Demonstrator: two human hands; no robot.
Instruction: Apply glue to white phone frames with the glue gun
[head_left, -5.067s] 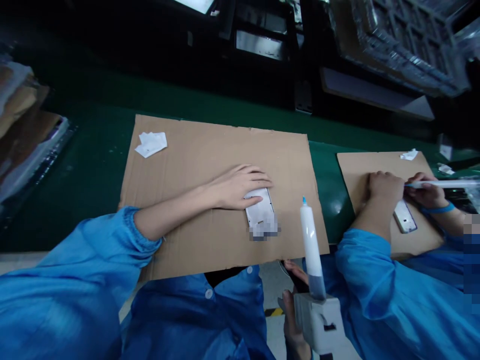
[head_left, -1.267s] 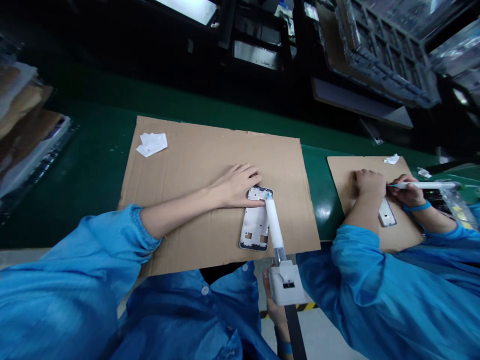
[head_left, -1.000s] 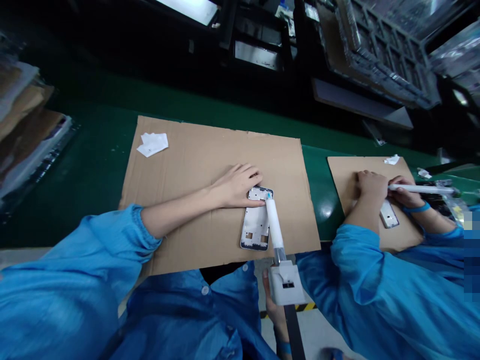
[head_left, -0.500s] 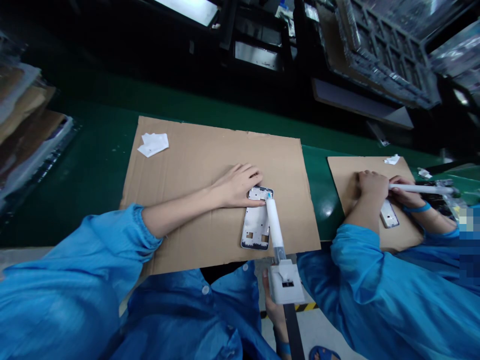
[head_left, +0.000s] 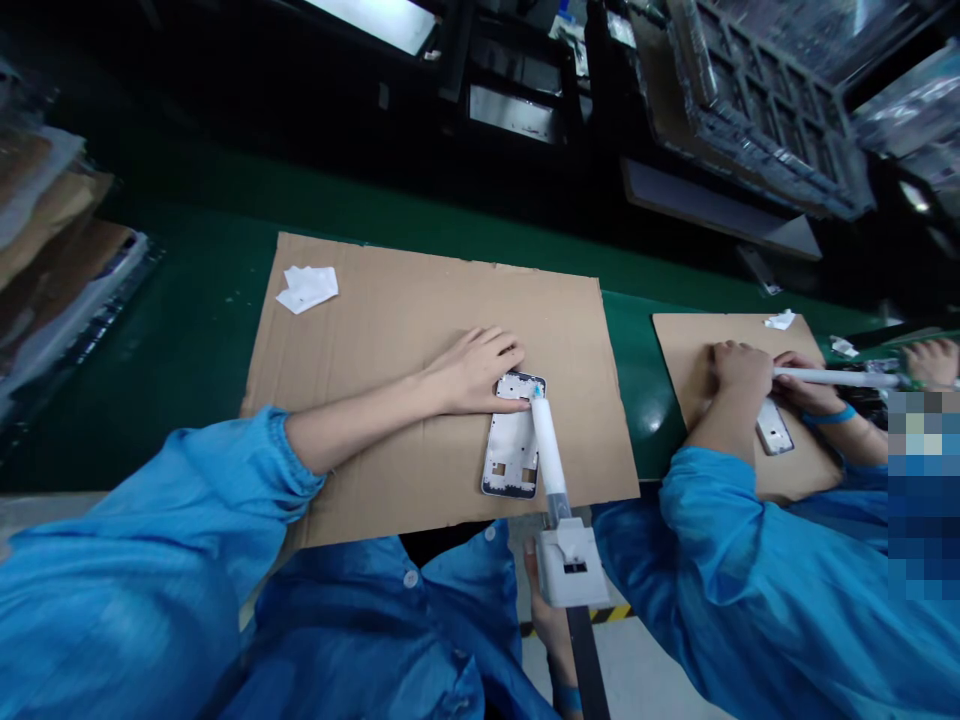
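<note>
My left hand [head_left: 480, 372] lies over the upper left edge of a silvery phone frame [head_left: 512, 440], thumb across it and the other fingers curled on the cardboard sheet [head_left: 375, 310]. The phone frame lies flat near the sheet's front right part. A white tube-like tool [head_left: 550, 450] reaches over its right side, its tip at the frame's upper part beside my thumb. The tool's lower end joins a grey-white block [head_left: 573, 565]. My right hand [head_left: 547, 610] is below the table edge, partly behind that block; its fingers are mostly hidden.
A crumpled white paper [head_left: 308, 288] lies at the sheet's back left. Stacked boards [head_left: 67, 240] stand far left. At right, a co-worker's hands hold a white tool [head_left: 840, 377] over another phone frame [head_left: 773, 427]. Black trays [head_left: 780, 100] are at the back right.
My hands, the phone frame and the tool look almost unmoved. At the far right edge, another person's hand has come into view.
</note>
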